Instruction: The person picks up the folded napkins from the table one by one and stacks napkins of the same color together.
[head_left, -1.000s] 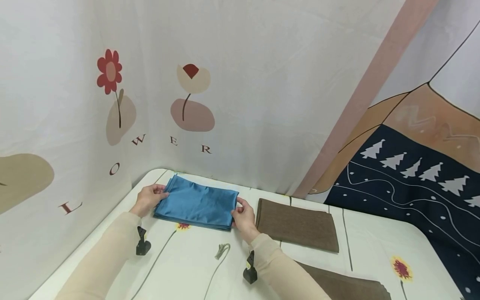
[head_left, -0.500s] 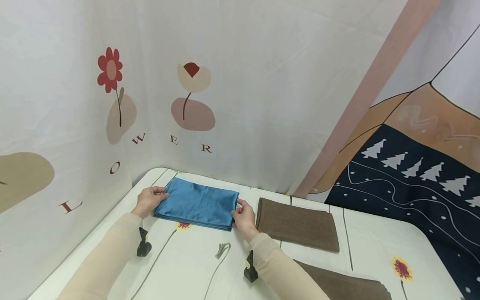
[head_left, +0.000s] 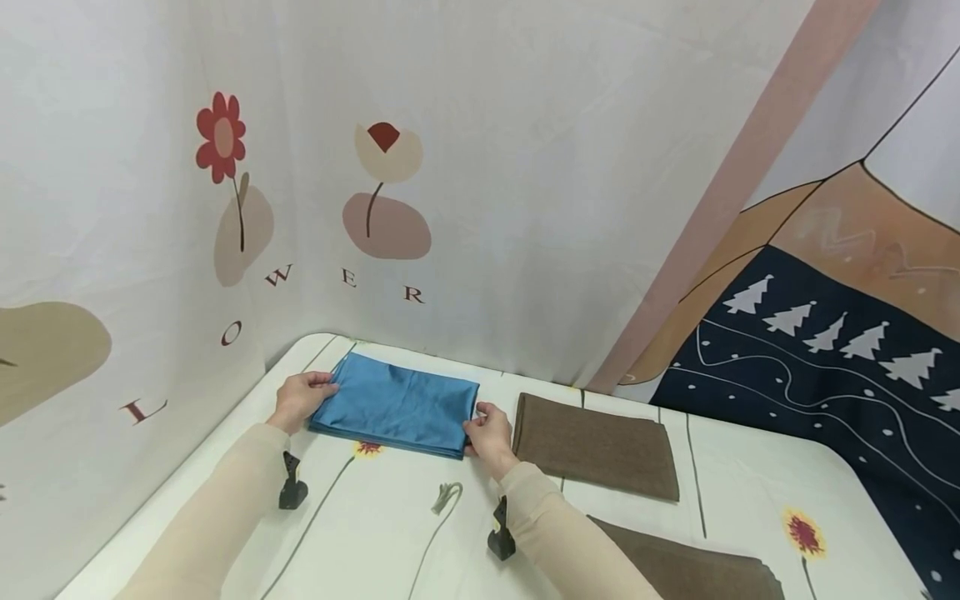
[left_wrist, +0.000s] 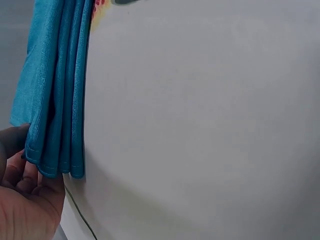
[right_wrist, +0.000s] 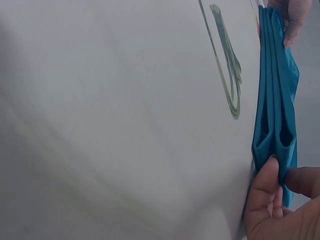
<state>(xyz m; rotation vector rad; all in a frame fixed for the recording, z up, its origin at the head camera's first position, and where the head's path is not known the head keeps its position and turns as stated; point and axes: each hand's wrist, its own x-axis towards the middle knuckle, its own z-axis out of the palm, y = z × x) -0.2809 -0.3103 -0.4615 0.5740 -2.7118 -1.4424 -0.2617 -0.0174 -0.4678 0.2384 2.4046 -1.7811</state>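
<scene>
Cloth, one folded blue piece, lies near the back left of a white table, its opposite ends pinched by a left hand and a right hand. Only the head view takes in two brown cloths; both wrist views show the blue folds edge-on.

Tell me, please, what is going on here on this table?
A person's left hand and right hand grip opposite ends of a folded blue cloth, near the far edge of a printed table. Several layers show along its near edge. A folded brown cloth lies to its right and a second brown cloth closer to the person, partly out of view; neither hand holds them.
</scene>
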